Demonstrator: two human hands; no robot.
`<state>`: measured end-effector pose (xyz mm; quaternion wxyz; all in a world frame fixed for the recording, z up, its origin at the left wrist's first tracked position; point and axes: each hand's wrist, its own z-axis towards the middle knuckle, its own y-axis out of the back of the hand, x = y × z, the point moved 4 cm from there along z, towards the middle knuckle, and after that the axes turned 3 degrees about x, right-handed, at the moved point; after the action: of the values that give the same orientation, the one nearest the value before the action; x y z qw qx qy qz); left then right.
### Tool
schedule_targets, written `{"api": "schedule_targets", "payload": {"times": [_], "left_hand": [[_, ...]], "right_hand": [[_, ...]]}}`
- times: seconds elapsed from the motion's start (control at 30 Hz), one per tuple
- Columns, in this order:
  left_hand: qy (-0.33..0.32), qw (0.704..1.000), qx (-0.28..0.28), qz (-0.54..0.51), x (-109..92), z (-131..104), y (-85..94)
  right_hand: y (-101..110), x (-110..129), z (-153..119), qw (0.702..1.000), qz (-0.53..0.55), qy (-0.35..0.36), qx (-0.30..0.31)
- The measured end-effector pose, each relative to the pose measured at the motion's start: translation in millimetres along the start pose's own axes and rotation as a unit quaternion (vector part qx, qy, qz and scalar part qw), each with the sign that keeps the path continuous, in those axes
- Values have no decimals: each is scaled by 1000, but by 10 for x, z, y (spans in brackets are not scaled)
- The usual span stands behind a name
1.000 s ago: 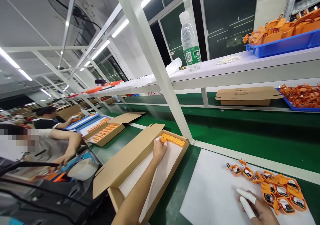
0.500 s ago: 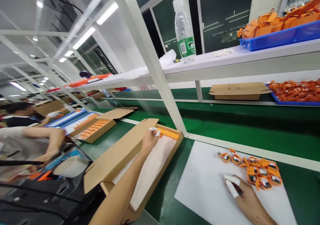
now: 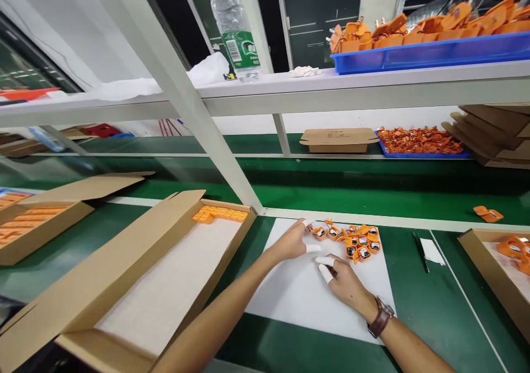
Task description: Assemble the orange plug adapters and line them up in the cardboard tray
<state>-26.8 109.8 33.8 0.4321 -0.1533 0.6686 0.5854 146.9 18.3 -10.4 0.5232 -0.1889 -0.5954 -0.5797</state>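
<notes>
Several open orange parts point(image 3: 362, 241) lie grouped on a white sheet point(image 3: 290, 290). My left hand point(image 3: 292, 241), with white covers on its fingertips, reaches over the sheet's upper left beside the leftmost orange part point(image 3: 318, 232); its thumb and forefinger are apart. Just below the group, my right hand point(image 3: 343, 278) hovers over the sheet with finger covers on and nothing visible between its fingers. To the left, an open cardboard box point(image 3: 232, 257) with a white liner holds a row of closed orange pieces point(image 3: 221, 213) at its far end.
Another box point(image 3: 41, 235) of orange pieces stands far left. A pen point(image 3: 421, 252) and a box point(image 3: 488, 257) are at right. A shelf point(image 3: 290, 88) above carries a bottle point(image 3: 237, 36) and a blue tray point(image 3: 430, 52). A slanted post point(image 3: 207, 124) rises behind the box.
My left hand has left the box's far end and moved right to the sheet. One more orange piece stands in front of the row there. The camera view has turned right.
</notes>
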Motion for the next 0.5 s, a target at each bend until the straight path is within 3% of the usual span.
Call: {"api": "schedule_targets", "payload": {"times": [0.07,0.17,0.33,0.5], "left_hand": [[3,999,-18,-30,66,90,-224],[8,995,-48,-87,158,126,-350],[1,977,-38,-212,148,-88,-265],[28,913,7,-406,38,-352,-244]], "right_hand": [[3,4,5,1000,3,0,-2],[-1,5,15,1000,19,-2,-1],[17,-28,4,997,49,-38,-45],[23,-64,-27,984,148,-25,-92]]}}
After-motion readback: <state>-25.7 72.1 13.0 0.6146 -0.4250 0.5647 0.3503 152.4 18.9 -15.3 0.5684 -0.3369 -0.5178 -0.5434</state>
